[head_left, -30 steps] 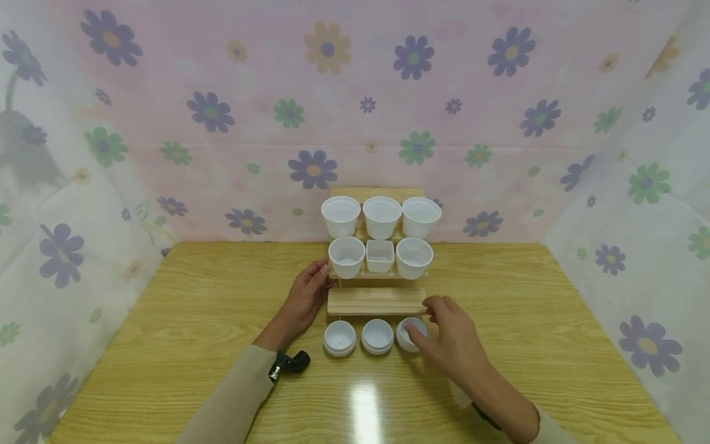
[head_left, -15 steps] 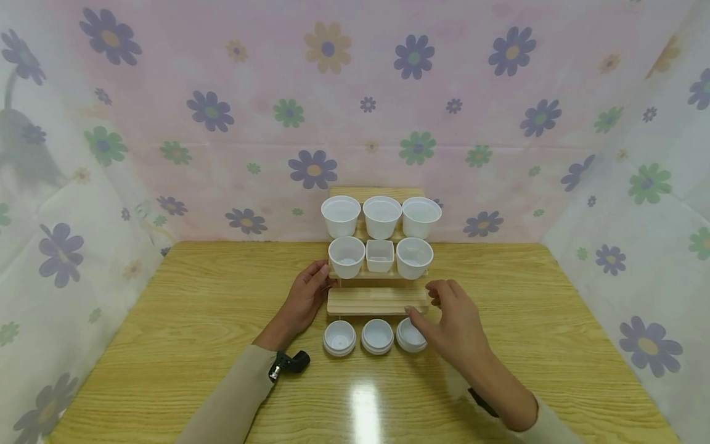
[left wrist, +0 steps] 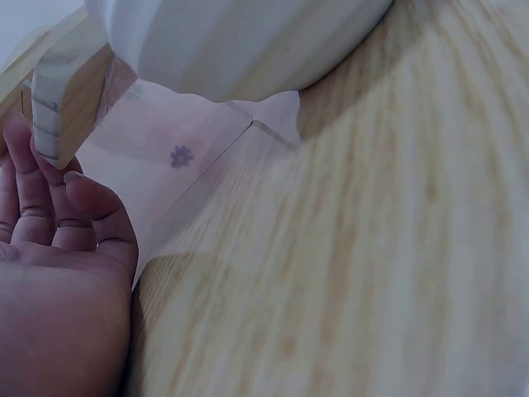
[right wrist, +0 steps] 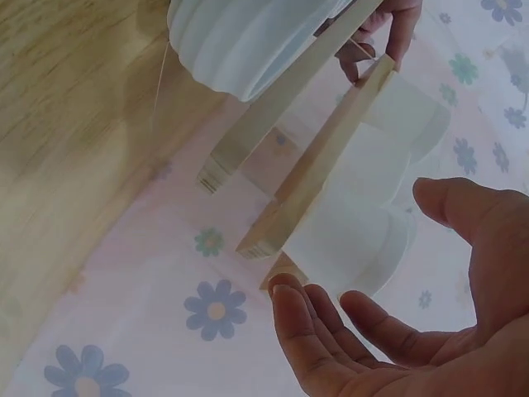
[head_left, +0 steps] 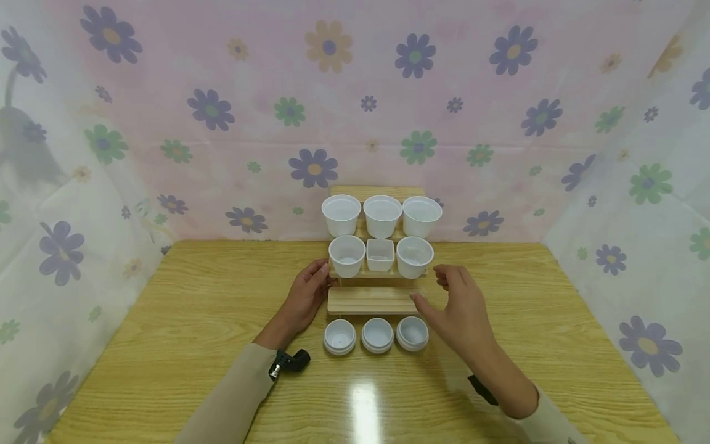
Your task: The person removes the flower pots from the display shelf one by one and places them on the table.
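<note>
A tiered wooden rack stands in the middle of the table in the head view. My left hand grips the rack's left side at the end of its middle shelf; in the left wrist view the fingers curl at the wooden shelf end. My right hand hovers beside the rack's right end, fingers loosely bent, holding nothing. Its fingertips appear close to the shelf ends in the right wrist view. Round white cups, such as one at upper left, and a square cup occupy the two upper shelves.
Three small ribbed white pots, the middle one among them, stand in a row on the wooden table before the rack. A flowered cloth hangs behind and at both sides.
My right hand has drawn away from the front right pot, rising and shifting right past the lowest shelf's end. My left hand and the cups have stayed in place.
</note>
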Available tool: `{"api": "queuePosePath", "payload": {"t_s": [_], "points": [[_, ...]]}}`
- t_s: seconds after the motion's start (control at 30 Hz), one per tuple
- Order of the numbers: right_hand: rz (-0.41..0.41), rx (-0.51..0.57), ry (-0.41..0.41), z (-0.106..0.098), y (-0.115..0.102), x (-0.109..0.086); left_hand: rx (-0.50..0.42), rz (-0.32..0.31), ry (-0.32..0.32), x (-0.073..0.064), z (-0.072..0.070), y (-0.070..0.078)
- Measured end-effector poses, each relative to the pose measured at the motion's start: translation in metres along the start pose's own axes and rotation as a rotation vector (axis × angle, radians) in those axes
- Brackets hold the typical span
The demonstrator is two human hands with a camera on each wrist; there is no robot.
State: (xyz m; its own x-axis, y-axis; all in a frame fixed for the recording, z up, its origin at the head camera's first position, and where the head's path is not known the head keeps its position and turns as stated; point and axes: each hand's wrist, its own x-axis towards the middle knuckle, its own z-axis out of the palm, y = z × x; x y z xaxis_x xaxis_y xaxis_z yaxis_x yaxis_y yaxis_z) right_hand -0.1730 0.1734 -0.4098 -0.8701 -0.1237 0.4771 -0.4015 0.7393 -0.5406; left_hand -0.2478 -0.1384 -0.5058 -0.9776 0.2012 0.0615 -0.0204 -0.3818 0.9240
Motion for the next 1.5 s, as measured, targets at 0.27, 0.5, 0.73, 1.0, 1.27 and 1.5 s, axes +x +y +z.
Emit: {"api": "queuePosePath", "payload": {"t_s": [0.27, 0.5, 0.73, 1.0, 1.27, 1.5], "points": [[0.009, 0.019, 0.019, 0.000, -0.001, 0.009, 0.001, -0.006, 0.012, 0.000, 0.001, 0.001], [0.031, 0.041, 0.033, 0.002, -0.002, 0.016, 0.010, -0.004, 0.009, 0.000, 0.000, 0.001], [0.066, 0.054, 0.027, 0.004, -0.003, 0.023, 0.018, -0.003, 0.006, 0.000, -0.001, 0.000], [0.057, 0.084, 0.048, 0.007, -0.002, 0.034, 0.012, -0.004, 0.004, 0.000, -0.001, 0.000], [0.070, 0.106, 0.055, 0.009, -0.001, 0.044, 0.013, 0.003, -0.003, 0.000, -0.001, 0.000], [0.098, 0.142, 0.039, 0.011, 0.000, 0.048, 0.011, 0.002, -0.003, 0.001, -0.001, 0.000]]}}
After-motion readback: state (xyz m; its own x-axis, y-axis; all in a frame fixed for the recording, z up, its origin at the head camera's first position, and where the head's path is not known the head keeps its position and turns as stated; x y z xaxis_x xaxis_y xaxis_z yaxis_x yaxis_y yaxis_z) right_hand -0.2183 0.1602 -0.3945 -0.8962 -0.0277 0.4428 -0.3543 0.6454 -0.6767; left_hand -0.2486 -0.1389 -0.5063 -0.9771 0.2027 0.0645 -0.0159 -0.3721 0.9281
